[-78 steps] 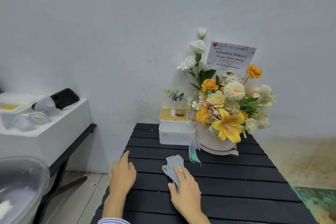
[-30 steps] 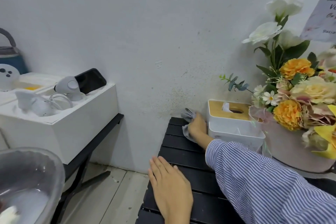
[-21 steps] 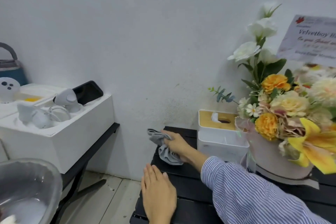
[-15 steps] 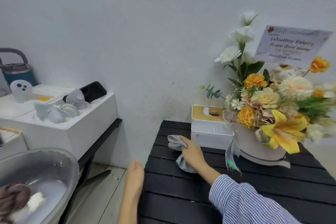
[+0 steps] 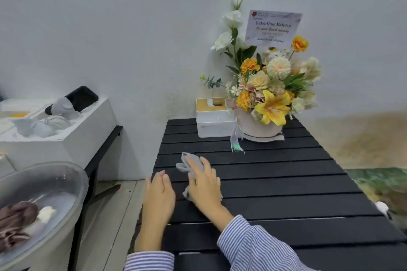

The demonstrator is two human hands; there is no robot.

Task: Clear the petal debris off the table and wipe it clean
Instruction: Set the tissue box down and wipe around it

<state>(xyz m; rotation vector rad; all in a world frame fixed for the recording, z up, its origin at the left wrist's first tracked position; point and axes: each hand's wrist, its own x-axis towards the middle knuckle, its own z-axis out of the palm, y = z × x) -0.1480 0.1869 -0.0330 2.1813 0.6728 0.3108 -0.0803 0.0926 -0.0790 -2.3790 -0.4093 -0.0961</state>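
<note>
The black slatted table (image 5: 286, 182) stretches ahead of me. My right hand (image 5: 204, 185) presses flat on a grey cloth (image 5: 188, 161) near the table's left side, with part of the cloth showing beyond my fingers. My left hand (image 5: 158, 198) lies flat at the table's left edge, fingers together, holding nothing. I see no petal debris on the slats.
A flower arrangement (image 5: 264, 94) with a card stands at the back of the table, beside a white tissue box (image 5: 214, 120). To the left are a clear bin (image 5: 41, 204) holding brown and white scraps, and a white box (image 5: 55, 130) on a black bench.
My right hand dragged the cloth from the far left corner by the tissue box back toward me along the left side. My left hand stayed at the table's left edge.
</note>
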